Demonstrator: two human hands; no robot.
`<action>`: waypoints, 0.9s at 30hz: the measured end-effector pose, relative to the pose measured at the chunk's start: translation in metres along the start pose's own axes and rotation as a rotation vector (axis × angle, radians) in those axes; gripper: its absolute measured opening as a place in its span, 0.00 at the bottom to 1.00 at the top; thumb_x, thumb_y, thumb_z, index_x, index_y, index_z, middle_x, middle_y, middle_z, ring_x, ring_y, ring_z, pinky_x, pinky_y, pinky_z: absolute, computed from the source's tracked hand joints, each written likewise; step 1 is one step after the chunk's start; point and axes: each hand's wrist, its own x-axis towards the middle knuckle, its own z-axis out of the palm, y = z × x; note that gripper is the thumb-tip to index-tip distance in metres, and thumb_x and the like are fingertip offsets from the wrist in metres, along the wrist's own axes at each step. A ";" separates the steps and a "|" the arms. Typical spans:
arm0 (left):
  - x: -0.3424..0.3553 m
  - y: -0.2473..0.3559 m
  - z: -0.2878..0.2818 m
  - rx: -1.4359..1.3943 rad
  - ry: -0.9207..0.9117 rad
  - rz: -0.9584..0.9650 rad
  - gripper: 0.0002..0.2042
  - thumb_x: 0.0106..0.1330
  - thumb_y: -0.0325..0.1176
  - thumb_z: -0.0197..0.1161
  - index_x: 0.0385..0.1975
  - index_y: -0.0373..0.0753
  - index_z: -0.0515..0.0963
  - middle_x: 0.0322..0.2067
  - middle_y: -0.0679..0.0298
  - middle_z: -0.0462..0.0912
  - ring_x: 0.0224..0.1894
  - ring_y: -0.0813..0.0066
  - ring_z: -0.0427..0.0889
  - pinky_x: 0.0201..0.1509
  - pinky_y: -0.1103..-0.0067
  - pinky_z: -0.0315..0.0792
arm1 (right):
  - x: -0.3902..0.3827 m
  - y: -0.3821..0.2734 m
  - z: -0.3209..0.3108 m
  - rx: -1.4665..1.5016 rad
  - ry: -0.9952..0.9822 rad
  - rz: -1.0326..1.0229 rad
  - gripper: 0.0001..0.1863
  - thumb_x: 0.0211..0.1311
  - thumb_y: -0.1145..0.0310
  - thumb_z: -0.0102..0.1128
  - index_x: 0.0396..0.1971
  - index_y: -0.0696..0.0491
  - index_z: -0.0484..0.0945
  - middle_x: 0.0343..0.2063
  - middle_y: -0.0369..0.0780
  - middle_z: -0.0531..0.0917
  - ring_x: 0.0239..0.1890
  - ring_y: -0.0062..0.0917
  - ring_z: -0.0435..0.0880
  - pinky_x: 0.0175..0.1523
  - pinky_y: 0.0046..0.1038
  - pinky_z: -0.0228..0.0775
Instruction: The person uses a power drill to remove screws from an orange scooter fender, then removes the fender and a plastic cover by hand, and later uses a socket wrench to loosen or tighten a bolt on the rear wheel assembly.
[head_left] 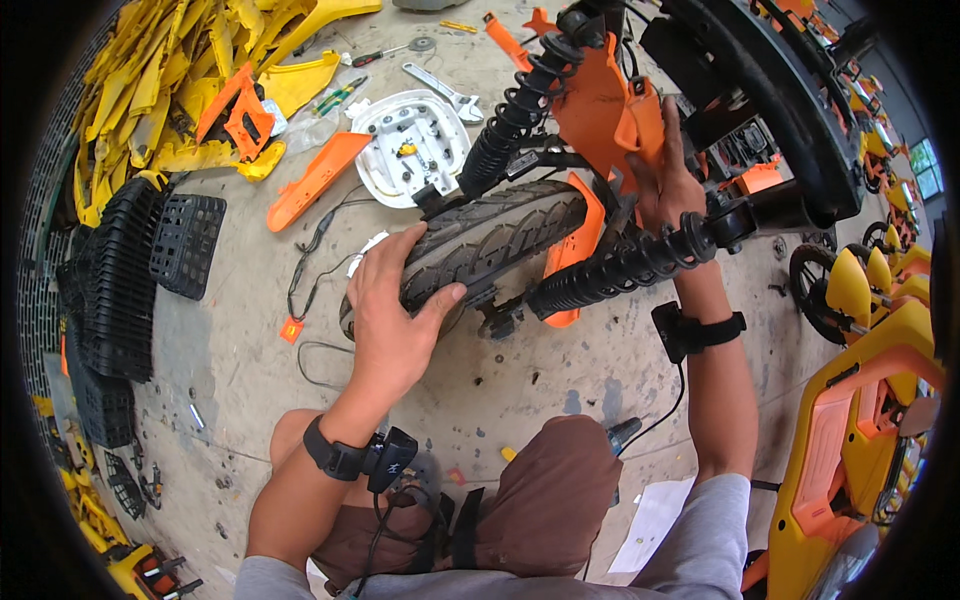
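A black treaded wheel sits between two black coil-spring shock absorbers. My left hand grips the tire's near left end, fingers over the top and thumb along the tread. My right hand reaches past the right shock absorber to an orange plastic panel on the vehicle's underside. Its thumb and fingers lie around the panel's edge, partly hidden by the frame. A long orange trim piece stands beside the wheel. The black frame rises at the upper right.
A white plastic tray-like part, an adjustable wrench, an orange strip and cables lie on the concrete floor. Yellow panels and black grilles are piled at left. A yellow-orange vehicle body stands at right; a power tool lies near my knee.
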 end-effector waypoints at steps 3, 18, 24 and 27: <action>-0.001 0.002 0.001 -0.007 0.001 -0.003 0.27 0.48 0.31 0.66 0.50 0.37 0.67 0.46 0.56 0.70 0.50 0.59 0.69 0.55 0.71 0.61 | -0.008 0.003 -0.011 -0.059 -0.103 -0.007 0.39 0.54 0.79 0.53 0.64 0.46 0.47 0.51 0.51 0.71 0.45 0.44 0.77 0.43 0.34 0.73; -0.001 0.003 0.004 -0.023 -0.007 0.006 0.26 0.49 0.29 0.65 0.50 0.34 0.67 0.46 0.55 0.70 0.49 0.63 0.70 0.55 0.74 0.63 | -0.003 0.015 0.002 -0.128 0.048 -0.044 0.25 0.50 0.70 0.62 0.49 0.52 0.62 0.31 0.48 0.80 0.31 0.40 0.81 0.33 0.35 0.72; -0.001 0.005 0.005 -0.058 -0.013 -0.016 0.26 0.49 0.29 0.65 0.50 0.34 0.67 0.45 0.55 0.71 0.48 0.63 0.71 0.55 0.74 0.63 | 0.001 0.004 0.003 -0.142 0.033 0.006 0.26 0.51 0.73 0.58 0.50 0.50 0.59 0.28 0.51 0.79 0.32 0.49 0.78 0.33 0.40 0.71; -0.001 0.004 0.005 -0.051 -0.008 -0.025 0.27 0.48 0.30 0.66 0.50 0.35 0.68 0.46 0.55 0.71 0.49 0.61 0.70 0.55 0.73 0.62 | -0.002 0.005 0.008 -0.178 0.070 -0.040 0.27 0.50 0.74 0.58 0.51 0.49 0.59 0.27 0.51 0.79 0.32 0.49 0.78 0.33 0.40 0.71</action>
